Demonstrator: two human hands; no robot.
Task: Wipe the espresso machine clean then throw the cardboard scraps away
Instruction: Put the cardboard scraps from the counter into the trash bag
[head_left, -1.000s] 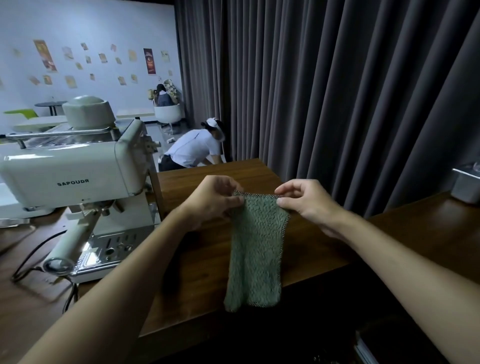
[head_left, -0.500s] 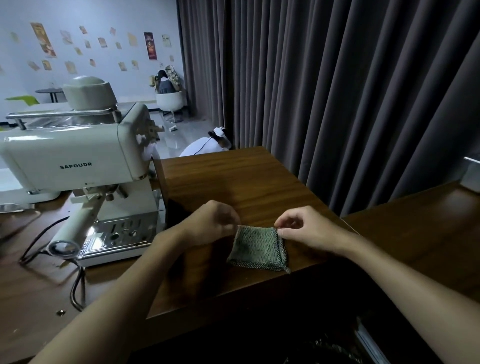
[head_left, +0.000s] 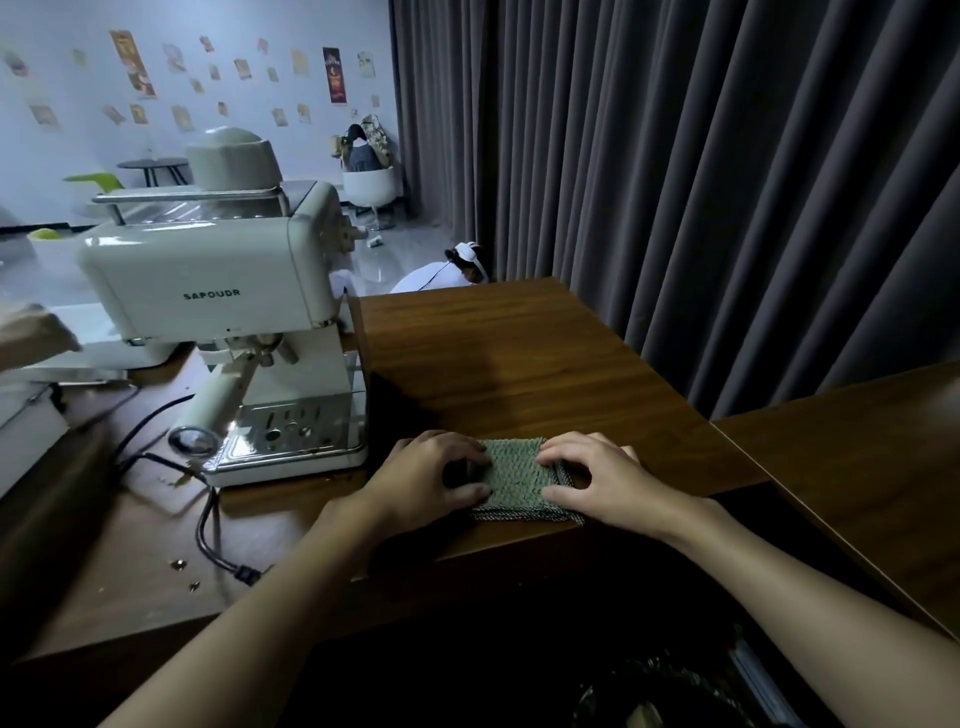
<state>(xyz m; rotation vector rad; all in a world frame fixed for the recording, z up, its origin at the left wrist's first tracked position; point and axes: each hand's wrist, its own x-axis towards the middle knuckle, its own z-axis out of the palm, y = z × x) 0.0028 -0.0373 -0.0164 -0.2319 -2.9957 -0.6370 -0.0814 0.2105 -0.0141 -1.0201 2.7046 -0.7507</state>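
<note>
A green knitted cloth (head_left: 517, 478) lies folded into a small square near the front edge of the raised wooden counter (head_left: 509, 353). My left hand (head_left: 431, 478) presses on its left side and my right hand (head_left: 597, 480) on its right side, fingers curled onto the fabric. The cream espresso machine (head_left: 218, 291), marked SAPOUDR, stands to the left on the lower wooden table, its portafilter handle (head_left: 213, 405) pointing toward me. Small cardboard scraps (head_left: 179, 564) lie on the lower table in front of the machine.
A black power cord (head_left: 205, 525) loops across the lower table (head_left: 104, 571). Dark curtains (head_left: 675, 182) hang behind the counter. A second wooden surface (head_left: 857, 467) lies at the right. Another person (head_left: 447, 270) crouches on the floor beyond the counter. A dark bin opening (head_left: 660, 696) shows below.
The cloth hung full length from both hands; it came down onto the counter, was folded, and now both hands press it flat into a small square.
</note>
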